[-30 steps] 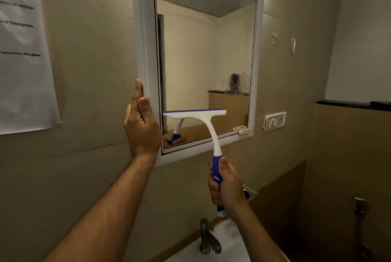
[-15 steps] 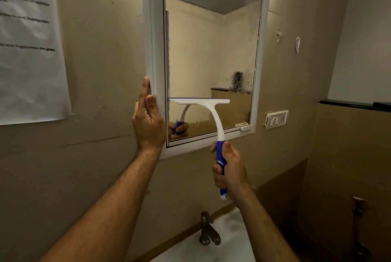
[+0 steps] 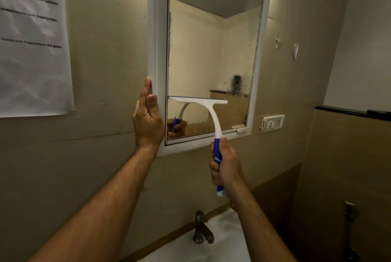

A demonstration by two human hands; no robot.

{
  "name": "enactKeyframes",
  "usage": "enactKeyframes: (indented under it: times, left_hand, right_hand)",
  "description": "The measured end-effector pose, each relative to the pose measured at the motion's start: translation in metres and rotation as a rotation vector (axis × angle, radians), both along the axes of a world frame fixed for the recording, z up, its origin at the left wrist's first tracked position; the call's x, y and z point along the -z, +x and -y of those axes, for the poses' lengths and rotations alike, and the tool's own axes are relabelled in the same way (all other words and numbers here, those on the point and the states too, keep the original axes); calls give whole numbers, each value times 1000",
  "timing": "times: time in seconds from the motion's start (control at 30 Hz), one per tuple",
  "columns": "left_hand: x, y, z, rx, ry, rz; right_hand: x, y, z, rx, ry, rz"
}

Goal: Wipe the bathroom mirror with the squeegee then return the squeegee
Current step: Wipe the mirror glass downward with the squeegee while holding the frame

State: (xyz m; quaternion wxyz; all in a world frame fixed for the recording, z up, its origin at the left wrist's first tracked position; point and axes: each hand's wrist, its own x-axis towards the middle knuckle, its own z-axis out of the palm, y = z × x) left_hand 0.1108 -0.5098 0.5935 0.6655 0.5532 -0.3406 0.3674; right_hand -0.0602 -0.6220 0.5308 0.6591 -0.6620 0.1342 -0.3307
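The mirror [image 3: 211,49] hangs on the wall in a white frame [image 3: 157,49]. A white squeegee [image 3: 208,109] with a blue handle has its blade flat against the glass, low on the left side of the mirror. My right hand [image 3: 226,162] is shut on the blue handle, below the mirror's bottom edge. My left hand [image 3: 148,119] rests flat on the left side of the frame, fingers pointing up, holding nothing. The handle and my fingers are reflected in the glass below the blade.
A white sink [image 3: 203,244] with a dark tap [image 3: 201,230] lies below. A printed paper sheet [image 3: 31,39] hangs on the wall at left. A switch plate [image 3: 273,123] is right of the mirror, and a dark ledge [image 3: 351,111] farther right.
The squeegee blade has moved up the glass from near the mirror's bottom edge. My right hand rose with it. My left hand stays on the frame.
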Motion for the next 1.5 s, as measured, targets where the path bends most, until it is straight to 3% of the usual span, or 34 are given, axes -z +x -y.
enactKeyframes:
  times: [0.2,0.5,0.83,1.13,1.5]
  left_hand:
    - [2,0,4,-25,-46,29]
    - [0,-4,1,-54,-18,35]
    - [1,0,7,-81,-72,39]
    - [1,-3,7,-76,-66,15]
    - [1,0,6,-96,-86,33]
  right_hand:
    - [51,-16,-1,35,45,-119]
    - [-6,4,0,15,-16,6]
    - [66,-13,-3,16,37,-106]
    - [26,-9,7,21,-15,-71]
    - [59,-21,7,69,2,-135]
